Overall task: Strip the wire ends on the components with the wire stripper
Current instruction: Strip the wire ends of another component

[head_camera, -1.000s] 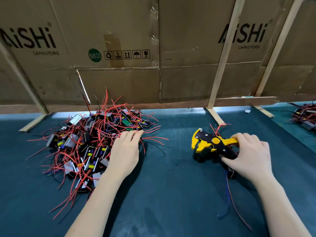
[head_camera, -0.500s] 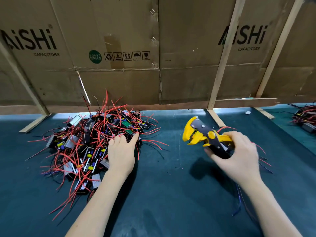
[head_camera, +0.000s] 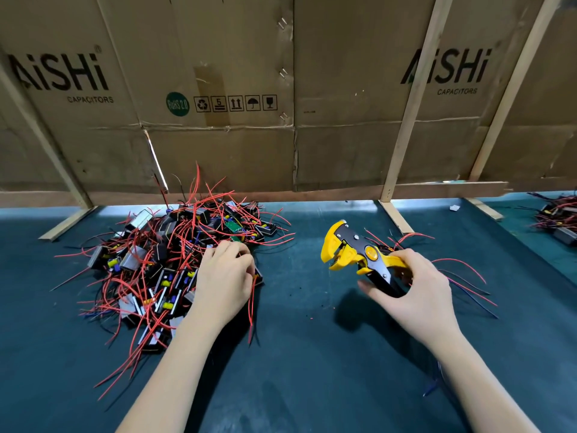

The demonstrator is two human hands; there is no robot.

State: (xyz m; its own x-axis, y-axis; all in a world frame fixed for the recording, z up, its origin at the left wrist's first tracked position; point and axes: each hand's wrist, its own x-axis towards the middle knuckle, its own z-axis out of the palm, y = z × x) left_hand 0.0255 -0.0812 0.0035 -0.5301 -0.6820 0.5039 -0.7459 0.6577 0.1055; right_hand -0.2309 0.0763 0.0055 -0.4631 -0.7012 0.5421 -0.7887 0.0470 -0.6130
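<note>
Your wire stripper (head_camera: 359, 260), yellow and black, is held off the dark green mat (head_camera: 296, 370) at centre-right, its yellow jaw head pointing left and up, its shadow falling on the mat below. Your right hand (head_camera: 418, 292) grips its handles, fingers curled over the top one and thumb reaching under the black lower one. The components (head_camera: 162, 267), small black and grey blocks trailing red wires, lie heaped on the mat at the left; your left hand (head_camera: 224, 282) rests on the heap's right edge with fingers curled down into the wires, though whether it has actually pinched one cannot be told. Between heap and stripper runs an open strip of bare mat, and the near mat between your forearms is open too. Loose red and blue wires (head_camera: 462, 282) lie just beyond your right hand. Behind stands a cardboard wall (head_camera: 343, 120) braced by wooden slats (head_camera: 409, 120), whose feet rest on the mat close behind the tool. A second heap (head_camera: 559, 220) sits at the far right edge. Against a second ago: the stripper, then lying on the mat, is lifted; your left fingers, then flat on the heap, are curled.
</note>
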